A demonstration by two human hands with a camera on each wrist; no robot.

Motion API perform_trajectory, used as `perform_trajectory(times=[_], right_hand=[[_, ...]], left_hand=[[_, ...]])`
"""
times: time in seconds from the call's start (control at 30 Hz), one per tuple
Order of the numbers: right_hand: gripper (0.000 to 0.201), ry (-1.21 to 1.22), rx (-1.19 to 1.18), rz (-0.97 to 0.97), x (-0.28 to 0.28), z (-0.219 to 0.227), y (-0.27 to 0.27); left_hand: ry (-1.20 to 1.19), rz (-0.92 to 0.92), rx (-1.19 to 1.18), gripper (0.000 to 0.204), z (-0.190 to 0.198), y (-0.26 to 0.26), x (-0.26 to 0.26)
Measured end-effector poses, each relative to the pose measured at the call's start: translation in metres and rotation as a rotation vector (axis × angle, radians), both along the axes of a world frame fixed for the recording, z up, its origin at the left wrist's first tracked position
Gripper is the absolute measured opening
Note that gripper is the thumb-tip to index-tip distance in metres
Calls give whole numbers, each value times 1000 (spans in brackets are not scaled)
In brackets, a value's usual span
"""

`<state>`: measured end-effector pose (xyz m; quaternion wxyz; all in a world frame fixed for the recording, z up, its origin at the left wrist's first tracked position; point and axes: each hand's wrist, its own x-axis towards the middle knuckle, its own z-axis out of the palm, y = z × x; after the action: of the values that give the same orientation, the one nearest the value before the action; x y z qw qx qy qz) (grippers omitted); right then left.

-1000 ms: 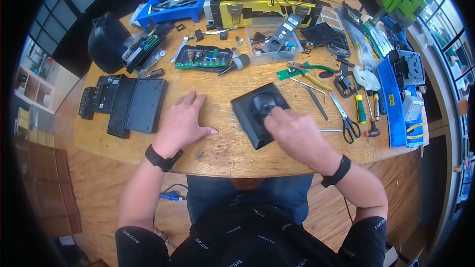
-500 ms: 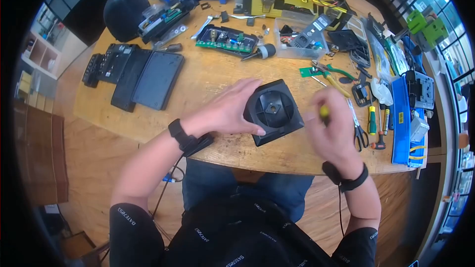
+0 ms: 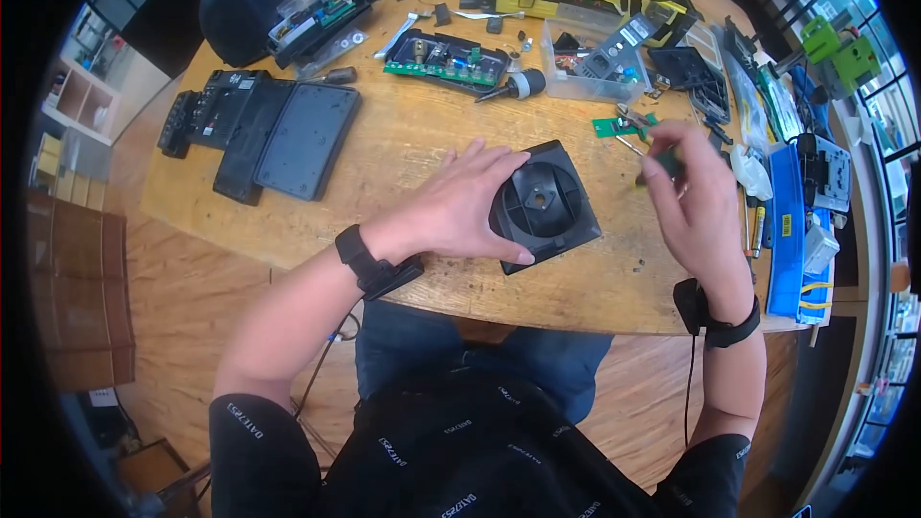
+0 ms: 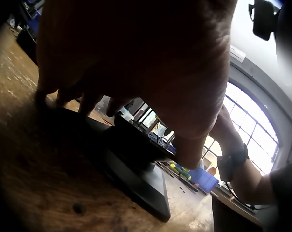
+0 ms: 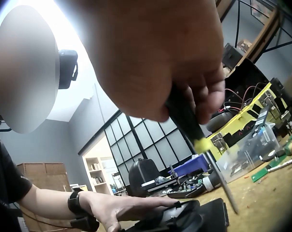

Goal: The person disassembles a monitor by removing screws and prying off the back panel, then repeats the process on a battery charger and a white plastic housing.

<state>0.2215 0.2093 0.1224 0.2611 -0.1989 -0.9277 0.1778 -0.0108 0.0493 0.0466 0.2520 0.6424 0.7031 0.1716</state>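
Observation:
A black square base (image 3: 576,233) with a round, open cup on top rests on the wooden table in front of the person. The left hand (image 3: 446,201) grips it from the left, fingers along the cup's far side and thumb (image 3: 518,256) at the near side. To the right, the right hand (image 3: 698,206) is raised over the table. It holds a screwdriver (image 5: 187,118) with a dark green handle and yellow collar; in the right wrist view its metal shaft (image 5: 222,181) points down beside the base.
Behind the base lie a green circuit board in a black shell (image 3: 446,62) and a clear box of parts (image 3: 595,72). Black casings (image 3: 307,139) lie at left. A small green board (image 3: 606,127) lies near the right hand; a blue tray (image 3: 787,230) stands at right.
The left hand has moved from the bare tabletop onto the base. The right hand has left the base, moved right and up, and shows a screwdriver in its grip. The base's round cup is now uncovered.

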Motion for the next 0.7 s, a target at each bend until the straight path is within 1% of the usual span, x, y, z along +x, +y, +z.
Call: perform_trajectory(times=[0.03,0.07,0.1,0.17,0.2,0.3,0.37,0.43,0.53,0.7], right_hand=[[26,110,-2,-6,-2,1,2],[24,196,-85,8,-4,-2,5],[24,193,-86,8,-8,-3,4],[22,306,-153,108,-20,-2,-4],[21,283,-97,136,-23,-3,-6],[21,214,-64,146,-35,-2,-12],[22,200,-96,149,-41,-5,-15],[24,201,-65,183,-46,-10,-16],[25,163,-93,173,-46,-11,-17],[25,172,-72,175,-47,-10,-16]], left_hand=[[13,0,3,119,0,0,0],[26,2,6,119,-1,0,1],[23,2,4,119,-1,1,1],[27,-7,8,119,-1,2,0],[28,-8,5,119,-1,1,0],[31,-7,14,119,1,2,0],[35,-1,15,118,2,1,1],[36,3,19,118,1,1,1],[40,7,19,118,2,1,2],[49,10,5,119,3,0,2]])
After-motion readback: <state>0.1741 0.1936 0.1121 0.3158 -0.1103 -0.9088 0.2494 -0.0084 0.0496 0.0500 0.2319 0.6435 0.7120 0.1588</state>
